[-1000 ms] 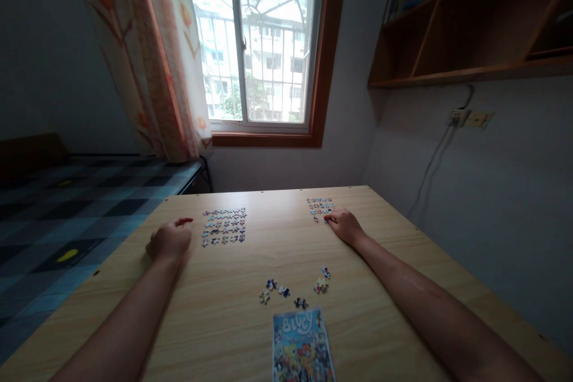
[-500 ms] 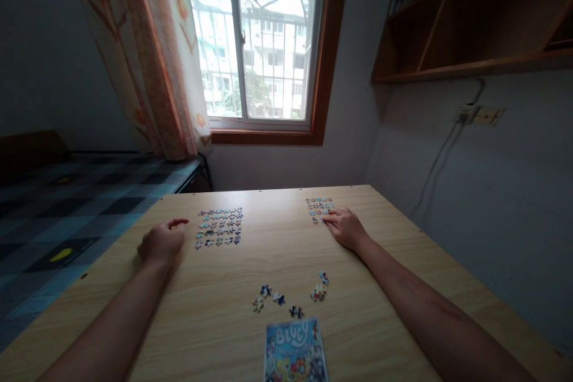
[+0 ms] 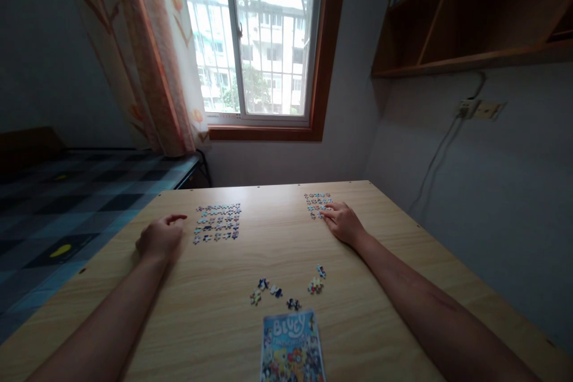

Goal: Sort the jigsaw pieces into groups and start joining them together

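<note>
My right hand lies over the right edge of a small block of jigsaw pieces at the far right of the table. Its fingertips are a little apart, beside a puzzle piece in the nearest row; whether they touch it is hard to see. My left hand rests on the table at the left, one finger stretched out and the others loosely curled, with nothing in it. Just right of that finger stands a larger block of jigsaw pieces, laid in several rows.
Loose jigsaw pieces and another small cluster lie nearer me. In front of them is a blue "Bluey" picture card or packet. A bed adjoins the wooden table at the left; a wall shelf hangs at the right.
The fingertips of my right hand have parted slightly by the nearest row of the right block. My left hand has stayed in place. The view has tilted a little downward.
</note>
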Action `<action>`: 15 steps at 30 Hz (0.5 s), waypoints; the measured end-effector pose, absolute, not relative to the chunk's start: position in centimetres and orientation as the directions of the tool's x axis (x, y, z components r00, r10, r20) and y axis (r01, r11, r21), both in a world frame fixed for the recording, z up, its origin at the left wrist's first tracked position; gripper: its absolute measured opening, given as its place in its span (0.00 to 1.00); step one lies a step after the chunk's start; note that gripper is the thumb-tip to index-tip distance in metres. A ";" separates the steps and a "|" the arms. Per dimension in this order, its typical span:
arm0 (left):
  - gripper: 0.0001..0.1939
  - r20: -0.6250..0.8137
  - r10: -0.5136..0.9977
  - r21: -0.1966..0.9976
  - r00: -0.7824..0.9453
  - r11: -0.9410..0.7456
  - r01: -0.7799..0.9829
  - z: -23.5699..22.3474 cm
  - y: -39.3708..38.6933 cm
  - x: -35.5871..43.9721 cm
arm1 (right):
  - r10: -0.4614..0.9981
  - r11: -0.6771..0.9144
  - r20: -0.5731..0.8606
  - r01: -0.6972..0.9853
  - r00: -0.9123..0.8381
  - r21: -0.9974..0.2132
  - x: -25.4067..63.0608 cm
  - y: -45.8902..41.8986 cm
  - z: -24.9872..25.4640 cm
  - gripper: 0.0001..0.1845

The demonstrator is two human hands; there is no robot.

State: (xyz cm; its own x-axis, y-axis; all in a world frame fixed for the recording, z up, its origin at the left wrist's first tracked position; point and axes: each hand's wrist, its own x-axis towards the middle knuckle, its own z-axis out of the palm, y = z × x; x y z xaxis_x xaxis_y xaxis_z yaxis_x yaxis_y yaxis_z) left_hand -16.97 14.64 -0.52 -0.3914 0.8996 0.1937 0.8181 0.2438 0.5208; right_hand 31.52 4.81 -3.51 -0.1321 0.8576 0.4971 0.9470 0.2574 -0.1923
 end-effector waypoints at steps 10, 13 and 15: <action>0.20 0.173 0.892 0.521 -0.419 0.278 0.807 0.3 13.6 -15.9 | 0.912 0.383 0.061 0.787 -0.406 -0.484 30.0 2.1 0.4 0.15; 0.20 0.190 0.893 0.520 -0.409 0.262 0.813 0.2 13.7 -15.9 | 0.831 0.306 -0.277 0.811 -0.483 -0.498 28.9 1.3 2.0 0.21; 0.20 0.193 0.892 0.522 -0.409 0.260 0.813 0.1 13.7 -16.0 | 0.804 0.273 -0.375 0.847 -0.461 -0.456 28.3 1.0 2.5 0.23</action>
State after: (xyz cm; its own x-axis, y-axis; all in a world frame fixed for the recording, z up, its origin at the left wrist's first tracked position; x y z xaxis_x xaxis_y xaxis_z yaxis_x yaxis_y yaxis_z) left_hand -15.95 13.69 0.15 -0.4092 0.8919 0.1925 0.8125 0.2602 0.5217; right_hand 28.34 1.01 2.54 -0.4613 0.8043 -0.3746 0.8470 0.2735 -0.4558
